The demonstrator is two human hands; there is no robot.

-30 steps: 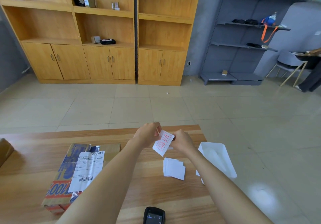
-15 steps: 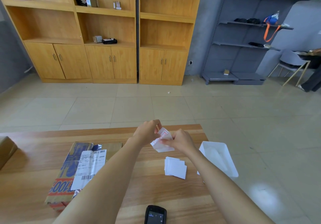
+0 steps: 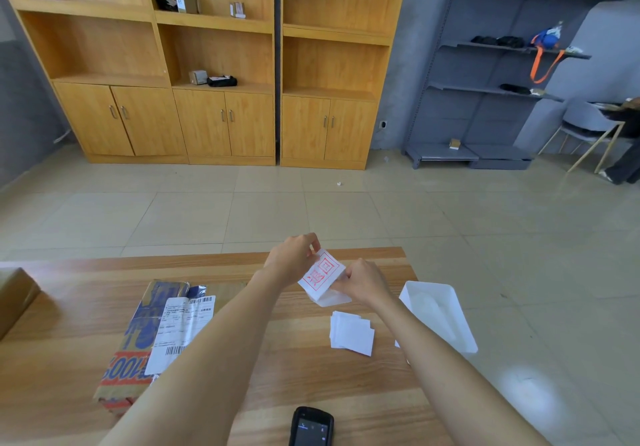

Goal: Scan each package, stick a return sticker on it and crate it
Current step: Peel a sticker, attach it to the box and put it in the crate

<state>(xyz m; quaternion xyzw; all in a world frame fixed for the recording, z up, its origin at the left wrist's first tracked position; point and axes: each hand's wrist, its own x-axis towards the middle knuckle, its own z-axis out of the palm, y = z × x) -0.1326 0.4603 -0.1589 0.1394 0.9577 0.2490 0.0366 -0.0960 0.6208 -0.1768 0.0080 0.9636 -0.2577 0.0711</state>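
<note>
wooden table (image 3: 69, 359) carries a package (image 3: 138, 341), sticker stack (image 3: 351, 333), scanner (image 3: 311, 428) and white tray (image 3: 429, 284).

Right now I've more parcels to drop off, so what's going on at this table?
A person is holding a red-printed return sticker above the wooden table, the left hand pinching its top corner and the right hand pinching its lower edge, apparently peeling it from its backing. The package with its shipping label lies flat to the left, with no return sticker visible on it. A stack of stickers, a white tray and a handheld scanner lie nearby.
</note>
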